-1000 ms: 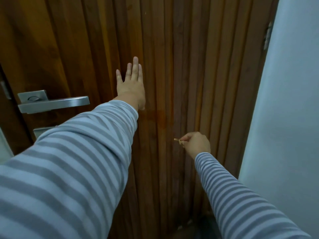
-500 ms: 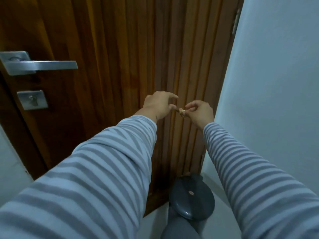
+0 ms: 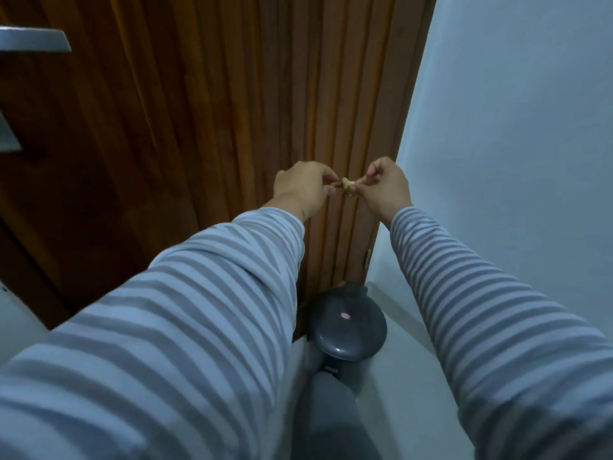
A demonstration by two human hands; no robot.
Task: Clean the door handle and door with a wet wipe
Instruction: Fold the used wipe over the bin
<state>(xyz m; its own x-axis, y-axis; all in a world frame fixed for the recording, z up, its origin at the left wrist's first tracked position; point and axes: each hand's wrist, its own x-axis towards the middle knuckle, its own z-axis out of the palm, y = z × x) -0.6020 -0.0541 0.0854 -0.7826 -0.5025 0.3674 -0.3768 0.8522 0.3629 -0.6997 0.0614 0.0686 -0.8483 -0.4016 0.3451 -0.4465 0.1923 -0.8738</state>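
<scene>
A dark brown ribbed wooden door fills the upper left. Its metal lever handle shows at the top left edge, with a metal lock plate below it. My left hand and my right hand meet in front of the door's right part. Both pinch a small crumpled, beige-stained wet wipe between their fingertips. Striped sleeves cover both arms.
A dark grey lidded bin stands on the pale floor at the door's foot, right below my hands. A pale wall rises on the right beside the door's hinge edge. My grey trouser leg is below the bin.
My left hand left the door panel and came down to join my right hand on the wipe. The view has tilted downwards, so the handle moved up and the bin came into view.
</scene>
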